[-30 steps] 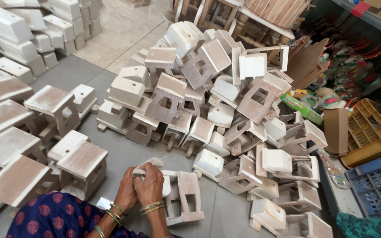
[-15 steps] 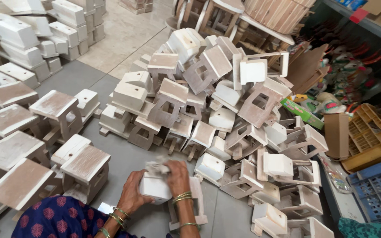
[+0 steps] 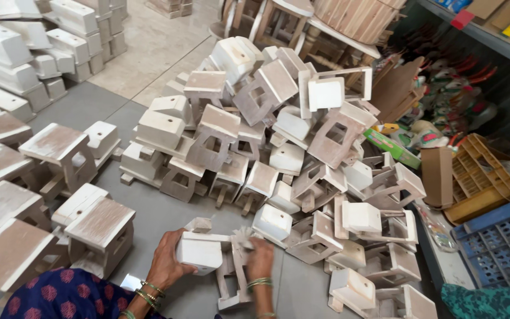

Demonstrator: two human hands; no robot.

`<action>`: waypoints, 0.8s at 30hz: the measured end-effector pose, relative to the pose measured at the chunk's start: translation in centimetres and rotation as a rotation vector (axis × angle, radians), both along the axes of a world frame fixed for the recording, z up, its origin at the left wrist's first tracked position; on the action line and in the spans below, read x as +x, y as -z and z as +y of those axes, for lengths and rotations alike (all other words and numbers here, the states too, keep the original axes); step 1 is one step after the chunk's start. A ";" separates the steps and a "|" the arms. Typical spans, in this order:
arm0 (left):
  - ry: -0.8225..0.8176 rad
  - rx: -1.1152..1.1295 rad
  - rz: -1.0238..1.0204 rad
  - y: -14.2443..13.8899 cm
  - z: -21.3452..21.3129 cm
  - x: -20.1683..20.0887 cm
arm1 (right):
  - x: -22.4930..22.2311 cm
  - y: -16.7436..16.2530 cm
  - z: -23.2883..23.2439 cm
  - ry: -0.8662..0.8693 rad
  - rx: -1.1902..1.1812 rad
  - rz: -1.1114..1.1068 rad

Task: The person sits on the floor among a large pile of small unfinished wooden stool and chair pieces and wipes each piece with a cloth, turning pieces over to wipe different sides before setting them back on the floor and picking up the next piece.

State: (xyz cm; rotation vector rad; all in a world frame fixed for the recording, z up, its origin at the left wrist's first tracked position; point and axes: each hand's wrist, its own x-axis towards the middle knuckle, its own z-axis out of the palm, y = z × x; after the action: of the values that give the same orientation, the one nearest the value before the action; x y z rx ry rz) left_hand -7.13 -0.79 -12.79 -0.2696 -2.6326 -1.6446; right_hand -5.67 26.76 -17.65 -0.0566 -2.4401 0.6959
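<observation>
My left hand (image 3: 168, 264) grips a small whitewashed wooden piece (image 3: 203, 251), a boxy block with legs, low in the view above the grey floor. My right hand (image 3: 259, 259) is closed on a crumpled pale pad (image 3: 244, 236), pressed against the right side of that piece. Both wrists wear green and gold bangles. Just beyond my hands rises a big heap of similar white wooden pieces (image 3: 278, 130).
Finished white stools (image 3: 98, 221) stand in rows on the left. More white blocks (image 3: 60, 35) are stacked at the back left. Yellow (image 3: 479, 177) and blue (image 3: 500, 242) plastic crates sit at the right, with a brown cardboard box (image 3: 438, 174). Bare wooden furniture (image 3: 302, 18) stands behind.
My hands have lifted the wooden piece and turned it. The right hand has shifted to its right side with the pad; the view has tipped slightly.
</observation>
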 end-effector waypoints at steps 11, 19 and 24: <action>0.018 -0.054 0.011 0.6 0.2 0.4 | 5.1 0.6 3.0 0.018 -0.053 -0.150; -0.047 -0.029 -0.086 0.6 0.9 0.5 | 9.0 1.9 3.0 0.121 -0.052 -0.486; -0.066 -0.029 -0.067 0.1 0.9 0.8 | 11.0 -0.1 -2.4 0.168 -0.133 -0.430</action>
State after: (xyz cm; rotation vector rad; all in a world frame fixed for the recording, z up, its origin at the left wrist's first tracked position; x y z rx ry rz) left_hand -6.28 0.10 -12.88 -0.1285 -2.6839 -1.6253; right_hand 5.32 24.40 -17.56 -0.5054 -2.7447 0.8378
